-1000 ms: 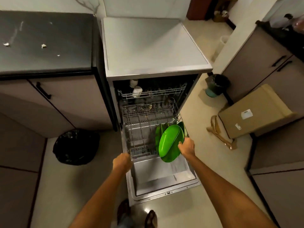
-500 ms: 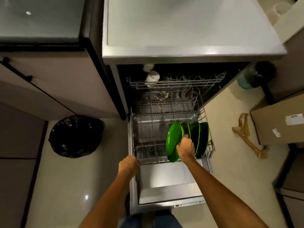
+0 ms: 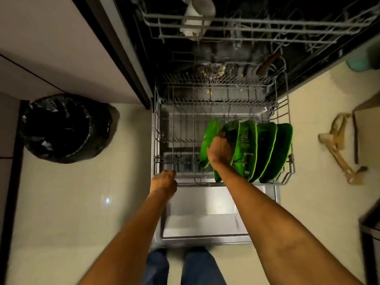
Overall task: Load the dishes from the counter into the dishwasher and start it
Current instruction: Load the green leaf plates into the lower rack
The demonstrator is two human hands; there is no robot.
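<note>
While the right hand (image 3: 219, 151) grips the leftmost green plate (image 3: 210, 138) by its rim in the lower rack (image 3: 162, 140), left hand (image 3: 164, 180) clasping the rack's front, the plate appears rigid, light and likely slippery.

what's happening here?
A person is loading a dishwasher. The right hand grips a green plate and is slotting it upright into the pulled-out lower rack, beside other green plates already standing there. The left hand is at the rack's front edge.
</note>
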